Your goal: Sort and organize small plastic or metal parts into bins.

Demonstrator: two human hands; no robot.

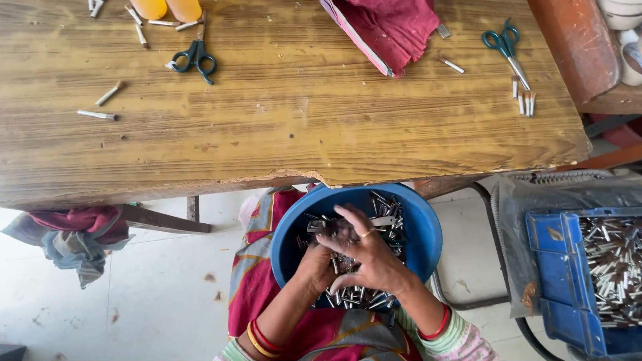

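Nearest to the camera are the two forearms with red and yellow bangles, above a lap covered in red and striped cloth. On this lap sits a round blue plastic basin (420, 230), smooth and deep, which holds a heap of small metal tubes (361, 294), short, shiny and cylindrical.

The right hand (371, 257) lies over the heap with the palm down; its fingers are spread and stretched forward, and a gold ring shows on one of them. It rests on the tubes loosely and closes on none of them. The left hand (317, 264) is lower in the basin, partly hidden under the right hand; it touches the tubes, but I cannot tell if its fingers are closed on something.

Above the basin is a wooden table (294, 120) with rough grain and a chipped front edge. On it lie dark scissors (194, 55) at the left, green-handled scissors (507, 50) at the right, a folded maroon cloth (394, 27), and a few loose tubes. To the right stands a blue plastic crate (558, 267), rectangular, with more such tubes inside.
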